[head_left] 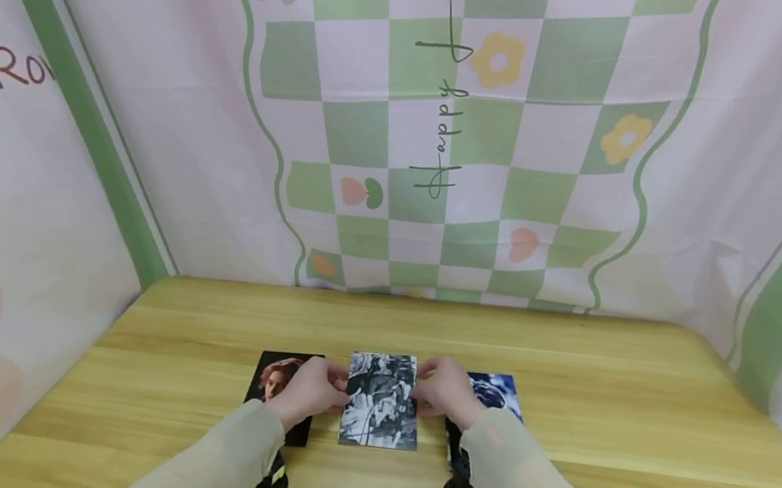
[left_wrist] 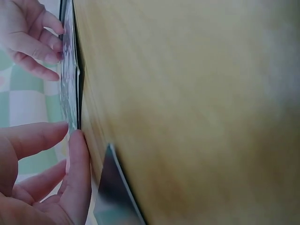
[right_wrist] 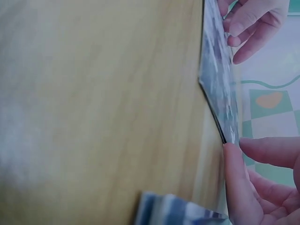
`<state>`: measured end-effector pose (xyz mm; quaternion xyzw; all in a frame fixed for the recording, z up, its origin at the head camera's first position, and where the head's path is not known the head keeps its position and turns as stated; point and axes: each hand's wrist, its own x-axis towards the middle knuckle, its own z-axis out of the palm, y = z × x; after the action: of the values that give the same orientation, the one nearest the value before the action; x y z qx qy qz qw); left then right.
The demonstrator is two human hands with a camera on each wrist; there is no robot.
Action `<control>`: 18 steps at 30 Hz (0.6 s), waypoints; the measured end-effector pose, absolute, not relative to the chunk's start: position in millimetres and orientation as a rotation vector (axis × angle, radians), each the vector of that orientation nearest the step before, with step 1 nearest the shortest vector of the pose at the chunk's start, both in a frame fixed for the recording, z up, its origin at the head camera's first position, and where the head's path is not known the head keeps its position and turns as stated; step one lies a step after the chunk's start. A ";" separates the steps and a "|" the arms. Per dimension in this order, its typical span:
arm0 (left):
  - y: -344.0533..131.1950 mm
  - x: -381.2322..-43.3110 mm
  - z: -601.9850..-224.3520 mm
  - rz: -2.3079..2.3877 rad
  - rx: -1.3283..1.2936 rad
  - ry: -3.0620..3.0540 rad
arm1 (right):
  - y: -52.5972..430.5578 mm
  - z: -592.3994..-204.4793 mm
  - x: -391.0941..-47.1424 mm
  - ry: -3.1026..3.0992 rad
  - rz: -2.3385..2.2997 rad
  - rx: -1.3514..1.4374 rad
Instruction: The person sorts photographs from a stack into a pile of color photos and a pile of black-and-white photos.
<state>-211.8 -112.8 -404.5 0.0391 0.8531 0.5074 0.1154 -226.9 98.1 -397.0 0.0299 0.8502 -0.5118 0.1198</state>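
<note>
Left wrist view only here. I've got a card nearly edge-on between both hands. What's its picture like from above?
Observer: Head view shows the middle card carries a black-and-white picture.
Operator: Anything on the table past the right hand?
Observer: Yes, a bluish card, partly hidden by the right sleeve in the head view.
Operator: I only get a corner of something near the left hand. What's on that side?
Observer: A dark card with a portrait on it, partly covered by that hand from above.
</note>
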 end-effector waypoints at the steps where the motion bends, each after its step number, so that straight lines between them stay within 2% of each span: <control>1: -113.0 -212.2 -404.1 1.485 0.112 2.499 | 98.9 -396.1 -226.9 2.483 -1.493 0.081; 18: -110.3 -213.7 -394.1 1.590 0.065 2.438 | 118.2 -373.4 -224.2 2.354 -1.616 0.054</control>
<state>-213.7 -110.3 -394.1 0.0223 0.8319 0.5425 0.1148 -224.2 118.2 -373.4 0.0186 0.8159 -0.5600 0.1424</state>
